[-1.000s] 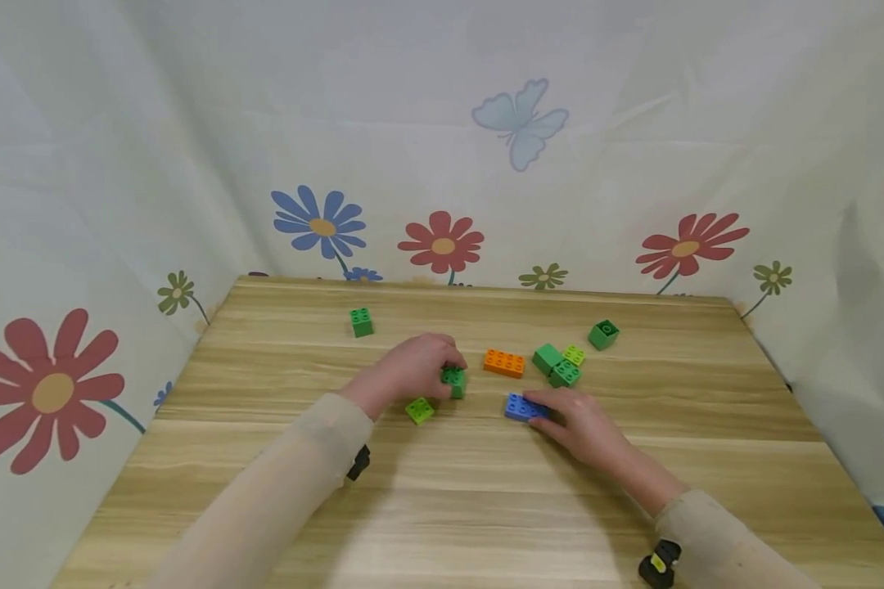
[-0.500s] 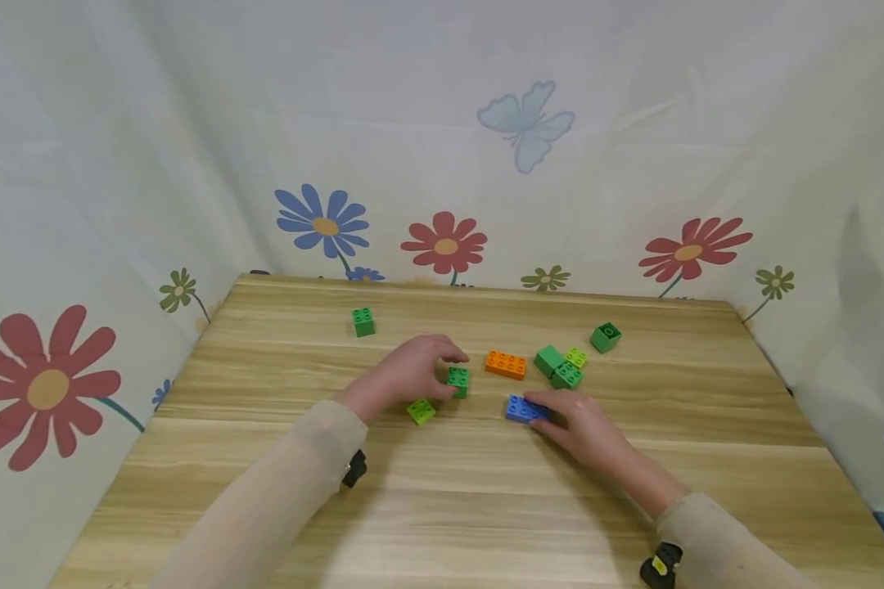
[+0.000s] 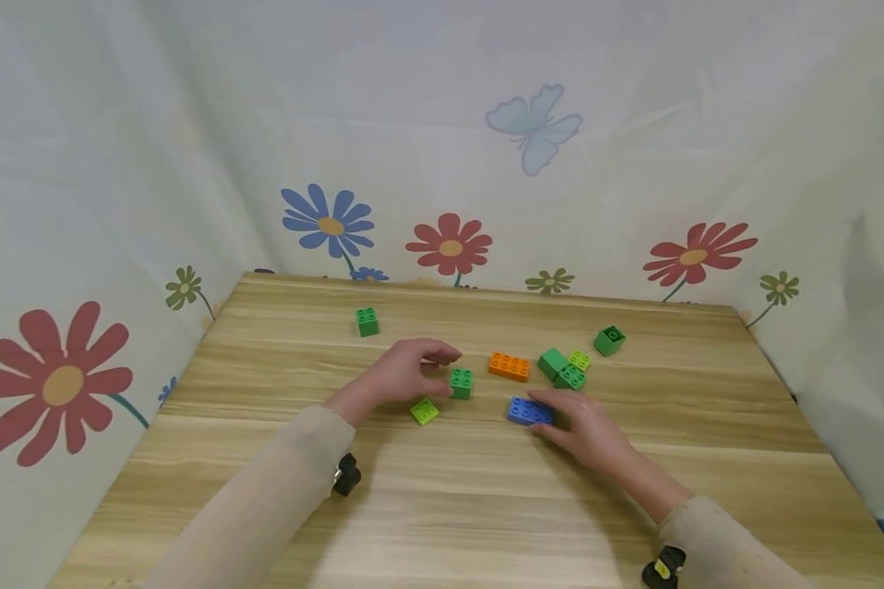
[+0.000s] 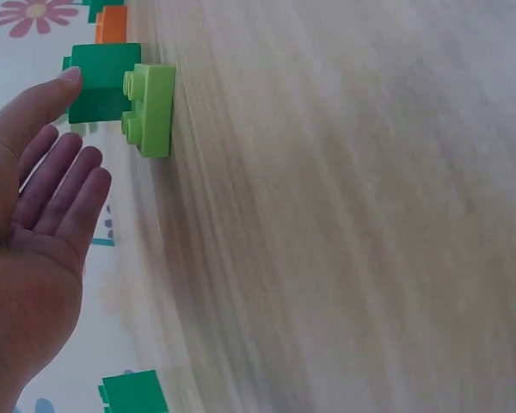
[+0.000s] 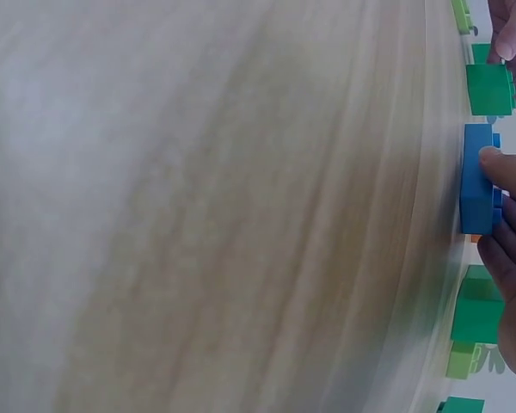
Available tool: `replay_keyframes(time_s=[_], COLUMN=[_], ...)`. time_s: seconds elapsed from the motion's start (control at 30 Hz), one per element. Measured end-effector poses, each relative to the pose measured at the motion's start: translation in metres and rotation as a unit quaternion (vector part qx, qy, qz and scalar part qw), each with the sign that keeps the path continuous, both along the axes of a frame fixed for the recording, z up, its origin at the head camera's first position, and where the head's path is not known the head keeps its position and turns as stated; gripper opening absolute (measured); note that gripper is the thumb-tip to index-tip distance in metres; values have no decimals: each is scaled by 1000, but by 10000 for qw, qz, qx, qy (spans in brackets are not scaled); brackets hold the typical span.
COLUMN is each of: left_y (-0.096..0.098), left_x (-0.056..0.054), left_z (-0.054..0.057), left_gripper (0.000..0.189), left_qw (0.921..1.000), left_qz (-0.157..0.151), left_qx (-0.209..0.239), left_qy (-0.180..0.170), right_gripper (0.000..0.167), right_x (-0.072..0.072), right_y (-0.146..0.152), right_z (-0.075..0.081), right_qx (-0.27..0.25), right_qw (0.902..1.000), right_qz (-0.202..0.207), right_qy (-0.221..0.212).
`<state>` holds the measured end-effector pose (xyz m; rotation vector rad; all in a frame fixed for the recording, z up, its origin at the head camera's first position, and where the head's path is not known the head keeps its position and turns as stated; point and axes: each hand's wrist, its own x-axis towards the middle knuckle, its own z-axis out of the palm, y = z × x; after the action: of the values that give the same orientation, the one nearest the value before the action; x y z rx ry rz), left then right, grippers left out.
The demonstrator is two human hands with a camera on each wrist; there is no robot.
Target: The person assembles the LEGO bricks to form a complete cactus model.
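Observation:
A green brick [image 3: 461, 384] stands studs up near the middle of the table. Just left of it, my left hand [image 3: 405, 373] has its fingers extended and apart from the brick's top; the left wrist view shows the palm bare and the thumb tip [image 4: 70, 76] at the green brick's edge. A lime brick [image 3: 424, 411] lies below that hand. To the right, my right hand [image 3: 585, 425] holds a blue brick [image 3: 525, 411] on the table, thumb at its near side and index finger at its far side. In the right wrist view the thumb [image 5: 499, 163] overlaps the blue brick's upper edge.
An orange brick [image 3: 509, 366] lies behind the blue one. Beside it sit two green bricks [image 3: 554, 363] and a lime brick [image 3: 579, 360] close together. Another green brick [image 3: 367, 322] stands back left, and an overturned one [image 3: 609, 340] back right. Printed cloth hangs around the table [image 3: 442, 507].
My left hand has loosened from the green brick and drawn slightly left, uncovering its studs. The right hand stays at the blue brick. The head view has shifted a little.

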<state>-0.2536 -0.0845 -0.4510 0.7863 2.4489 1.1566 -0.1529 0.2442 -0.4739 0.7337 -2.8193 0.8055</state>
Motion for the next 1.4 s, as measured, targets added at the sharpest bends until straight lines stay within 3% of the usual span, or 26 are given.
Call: replay_keyframes(time_s=[0.47, 1.03, 1.4], left_y=[5, 7, 9], left_x=[-4, -4, -6], left_z=[-11, -12, -16], left_gripper=[44, 39, 35], left_qw=[9994, 9982, 9986], left_qz=[101, 65, 159], left_qx=[200, 429, 334], left_qy=[-269, -408, -390], right_gripper=[45, 42, 41], right_x=[-1, -3, -12], right_y=[2, -1, -8], right_z=[-3, -4, 4], right_qx=[-104, -145, -292], right_qw=[9999, 9998, 9996], right_qz=[20, -84, 2], right_qy=[72, -43, 28])
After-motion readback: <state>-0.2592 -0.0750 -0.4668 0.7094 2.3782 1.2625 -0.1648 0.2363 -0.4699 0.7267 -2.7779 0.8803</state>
